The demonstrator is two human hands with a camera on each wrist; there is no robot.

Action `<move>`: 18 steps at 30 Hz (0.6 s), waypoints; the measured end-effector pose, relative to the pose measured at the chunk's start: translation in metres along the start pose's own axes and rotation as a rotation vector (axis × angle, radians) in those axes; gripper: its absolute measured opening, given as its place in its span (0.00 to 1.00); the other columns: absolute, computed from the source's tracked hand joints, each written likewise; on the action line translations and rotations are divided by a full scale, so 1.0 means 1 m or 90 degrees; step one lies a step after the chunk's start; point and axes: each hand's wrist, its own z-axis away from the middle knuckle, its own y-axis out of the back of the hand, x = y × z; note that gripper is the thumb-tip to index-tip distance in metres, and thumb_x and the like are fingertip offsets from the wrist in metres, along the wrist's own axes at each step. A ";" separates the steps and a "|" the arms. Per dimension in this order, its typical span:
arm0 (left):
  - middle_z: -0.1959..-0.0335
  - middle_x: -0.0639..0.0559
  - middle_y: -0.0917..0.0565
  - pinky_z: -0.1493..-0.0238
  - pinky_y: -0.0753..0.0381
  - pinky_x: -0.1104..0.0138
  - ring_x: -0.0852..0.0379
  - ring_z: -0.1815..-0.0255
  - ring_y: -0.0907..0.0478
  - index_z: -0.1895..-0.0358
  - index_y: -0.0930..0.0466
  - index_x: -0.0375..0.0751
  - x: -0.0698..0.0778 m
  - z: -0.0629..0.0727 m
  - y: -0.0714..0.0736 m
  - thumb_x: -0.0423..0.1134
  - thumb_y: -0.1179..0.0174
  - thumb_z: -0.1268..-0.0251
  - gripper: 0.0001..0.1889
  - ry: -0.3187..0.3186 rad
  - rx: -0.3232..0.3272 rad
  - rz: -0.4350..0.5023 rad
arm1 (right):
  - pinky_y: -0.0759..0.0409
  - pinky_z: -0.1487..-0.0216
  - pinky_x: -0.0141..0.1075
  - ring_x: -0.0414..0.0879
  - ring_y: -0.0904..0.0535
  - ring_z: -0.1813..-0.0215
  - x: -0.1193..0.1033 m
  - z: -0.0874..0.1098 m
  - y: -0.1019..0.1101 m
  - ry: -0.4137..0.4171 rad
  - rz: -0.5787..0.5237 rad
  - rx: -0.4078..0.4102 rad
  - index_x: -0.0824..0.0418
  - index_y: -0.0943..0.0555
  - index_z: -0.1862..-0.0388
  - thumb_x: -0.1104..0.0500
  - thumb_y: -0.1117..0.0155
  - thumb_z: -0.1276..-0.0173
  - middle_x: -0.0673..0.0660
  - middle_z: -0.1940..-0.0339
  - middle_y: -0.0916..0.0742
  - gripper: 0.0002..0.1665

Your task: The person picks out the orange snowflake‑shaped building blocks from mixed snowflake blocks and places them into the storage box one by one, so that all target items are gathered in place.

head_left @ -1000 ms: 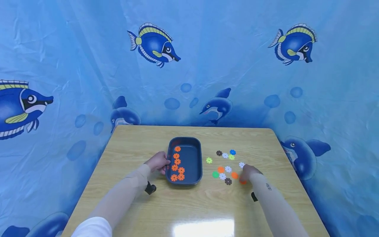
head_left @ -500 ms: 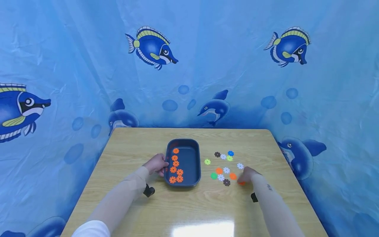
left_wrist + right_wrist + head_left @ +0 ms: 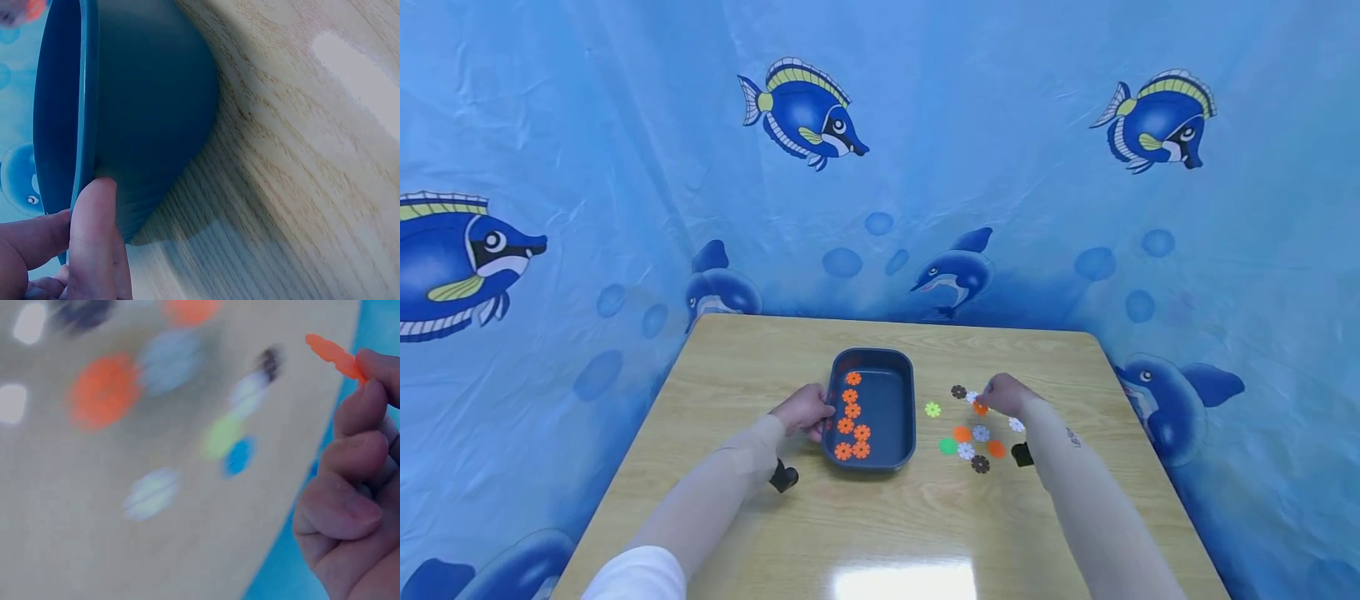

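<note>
My left hand (image 3: 802, 408) pinches the left rim of a dark blue plastic tray (image 3: 887, 408), thumb and fingers on either side of the wall in the left wrist view. Several orange snowflake discs (image 3: 852, 411) lie along the tray's left side. Held on edge between the thumb and index finger of my right hand (image 3: 1007, 394) is an orange snowflake disc (image 3: 331, 353), up off the table. That hand hovers over the far part of the loose discs, right of the tray; its other fingers are curled.
Loose discs lie right of the tray: a yellow-green one (image 3: 932, 409), a green one (image 3: 948, 447), two orange, two dark brown (image 3: 980, 464) and several whitish (image 3: 1016, 424). A blue disc (image 3: 239, 456) shows in the right wrist view. A sea-print curtain (image 3: 880, 167) surrounds the wooden table (image 3: 760, 533).
My right hand has lifted an orange disc from the right side of the loose discs and moved away from me and left with it. The left hand keeps its hold on the tray.
</note>
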 end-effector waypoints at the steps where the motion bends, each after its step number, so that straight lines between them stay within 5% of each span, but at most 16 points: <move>1: 0.65 0.33 0.15 0.75 0.09 0.62 0.58 0.85 0.24 0.63 0.31 0.39 -0.001 -0.001 0.001 0.32 0.45 0.24 0.07 0.000 0.000 0.000 | 0.28 0.68 0.36 0.43 0.33 0.75 -0.014 -0.004 0.001 0.010 0.002 -0.005 0.57 0.30 0.80 0.55 0.41 0.23 0.50 0.79 0.26 0.22; 3: 0.68 0.37 0.16 0.76 0.10 0.62 0.59 0.84 0.24 0.64 0.32 0.40 -0.002 -0.001 0.002 0.32 0.45 0.23 0.08 0.001 0.003 -0.003 | 0.31 0.70 0.33 0.40 0.37 0.78 -0.042 -0.012 0.001 0.031 0.002 -0.017 0.54 0.32 0.83 0.55 0.42 0.22 0.51 0.80 0.24 0.25; 7: 0.73 0.43 0.18 0.76 0.10 0.63 0.59 0.84 0.25 0.66 0.34 0.41 -0.004 0.000 0.004 0.32 0.45 0.23 0.10 0.004 0.010 -0.005 | 0.32 0.72 0.33 0.41 0.38 0.77 -0.091 -0.027 -0.011 0.063 0.010 -0.046 0.56 0.27 0.80 0.55 0.43 0.21 0.54 0.64 0.14 0.23; 14: 0.70 0.40 0.18 0.80 0.13 0.67 0.59 0.84 0.24 0.65 0.34 0.41 -0.003 -0.001 0.002 0.33 0.45 0.24 0.09 0.004 0.005 0.000 | 0.41 0.78 0.32 0.42 0.42 0.81 -0.140 -0.058 -0.053 0.098 0.068 -0.078 0.55 0.32 0.85 0.61 0.43 0.24 0.47 0.85 0.34 0.25; 18: 0.69 0.41 0.18 0.80 0.12 0.67 0.58 0.84 0.24 0.64 0.33 0.40 -0.002 -0.002 0.003 0.33 0.45 0.24 0.08 0.006 0.006 0.006 | 0.35 0.77 0.32 0.44 0.34 0.79 -0.154 -0.070 -0.077 0.064 0.063 -0.079 0.60 0.24 0.73 0.62 0.41 0.25 0.50 0.81 0.27 0.13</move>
